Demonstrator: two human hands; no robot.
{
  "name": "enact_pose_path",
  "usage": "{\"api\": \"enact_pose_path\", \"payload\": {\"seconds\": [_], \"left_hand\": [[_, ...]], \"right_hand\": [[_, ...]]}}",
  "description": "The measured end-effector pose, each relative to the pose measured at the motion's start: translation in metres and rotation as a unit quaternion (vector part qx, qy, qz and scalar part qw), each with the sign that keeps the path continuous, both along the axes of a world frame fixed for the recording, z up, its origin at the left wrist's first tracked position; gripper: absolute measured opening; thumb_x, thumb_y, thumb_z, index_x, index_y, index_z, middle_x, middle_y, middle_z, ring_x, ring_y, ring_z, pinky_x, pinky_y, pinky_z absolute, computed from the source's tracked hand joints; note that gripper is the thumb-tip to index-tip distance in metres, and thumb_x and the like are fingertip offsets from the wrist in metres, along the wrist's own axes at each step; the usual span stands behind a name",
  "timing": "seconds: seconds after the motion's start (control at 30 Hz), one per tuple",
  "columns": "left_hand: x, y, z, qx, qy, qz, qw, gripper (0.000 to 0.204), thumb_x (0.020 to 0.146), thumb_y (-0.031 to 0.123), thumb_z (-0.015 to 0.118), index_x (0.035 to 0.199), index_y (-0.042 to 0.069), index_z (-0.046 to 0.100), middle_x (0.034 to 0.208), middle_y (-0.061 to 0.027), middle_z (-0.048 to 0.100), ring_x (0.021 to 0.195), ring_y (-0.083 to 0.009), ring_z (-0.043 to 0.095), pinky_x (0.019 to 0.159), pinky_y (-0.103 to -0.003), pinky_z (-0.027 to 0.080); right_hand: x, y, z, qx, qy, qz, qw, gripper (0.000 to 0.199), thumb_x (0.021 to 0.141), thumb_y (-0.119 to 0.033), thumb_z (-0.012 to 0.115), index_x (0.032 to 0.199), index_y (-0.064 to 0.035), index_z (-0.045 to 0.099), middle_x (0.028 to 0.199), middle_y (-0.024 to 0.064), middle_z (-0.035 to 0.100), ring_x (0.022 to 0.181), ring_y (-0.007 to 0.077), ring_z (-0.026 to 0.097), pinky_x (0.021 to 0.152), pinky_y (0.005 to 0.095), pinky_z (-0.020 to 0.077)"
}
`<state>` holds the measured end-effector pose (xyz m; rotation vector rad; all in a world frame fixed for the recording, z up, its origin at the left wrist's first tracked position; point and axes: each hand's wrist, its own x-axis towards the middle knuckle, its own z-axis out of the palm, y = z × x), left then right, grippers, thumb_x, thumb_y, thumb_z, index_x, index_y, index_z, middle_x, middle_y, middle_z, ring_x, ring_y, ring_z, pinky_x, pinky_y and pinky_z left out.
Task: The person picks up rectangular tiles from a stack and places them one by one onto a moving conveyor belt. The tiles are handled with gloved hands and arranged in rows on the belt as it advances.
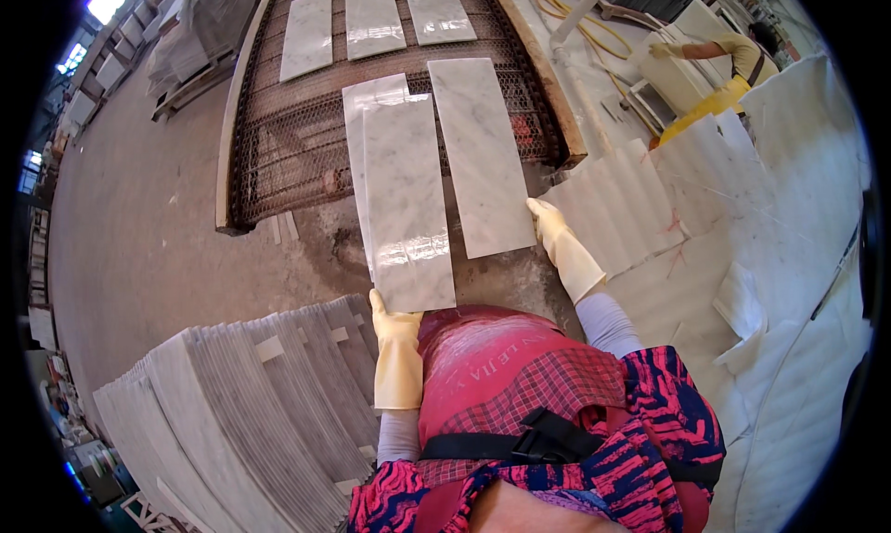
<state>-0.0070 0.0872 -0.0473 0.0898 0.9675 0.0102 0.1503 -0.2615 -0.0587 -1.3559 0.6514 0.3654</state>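
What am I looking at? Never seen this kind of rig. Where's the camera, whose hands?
No robot: just the camera wearer's gloved left hand and right hand. The single picture comes from a wide fisheye camera on their head, looking down, so straight edges bend. The left hand grips the near left corner of an upper slab, grey-white, which overlaps a lower slab. The right hand touches the right edge of a separate slab; its grip is partly hidden. Ahead, more slabs lie on a mesh belt. A stack of slabs stands at lower left.
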Motion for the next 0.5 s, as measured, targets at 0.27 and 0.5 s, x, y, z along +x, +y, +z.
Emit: {"api": "enact_pose_path", "payload": {"seconds": [0.27, 0.5], "left_hand": [[-0.014, 0.003, 0.001, -0.018, -0.035, -0.002, 0.999, 0.061, 0.104, 0.057, 0.047, 0.154, 0.021, 0.046, 0.161, -0.0045, 0.044, 0.149, -0.0331, 0.036, 0.12, -0.064, 0.026], [-0.022, 0.007, -0.003, -0.025, -0.036, 0.004, 0.999, 0.06, 0.104, 0.055, 0.05, 0.153, 0.02, 0.048, 0.159, -0.0046, 0.046, 0.149, -0.0328, 0.036, 0.119, -0.065, 0.027]], "right_hand": [[0.004, -0.001, -0.007, -0.013, -0.02, 0.002, 1.0, 0.038, 0.105, -0.031, 0.058, 0.133, -0.0062, 0.062, 0.117, 0.0046, 0.072, 0.095, 0.0164, 0.068, 0.079, 0.0304, 0.0524], [0.009, -0.008, -0.015, 0.025, -0.016, 0.017, 0.999, 0.043, 0.106, -0.031, 0.057, 0.137, -0.0023, 0.06, 0.129, 0.0079, 0.069, 0.112, 0.0187, 0.065, 0.095, 0.0329, 0.0508]]}}
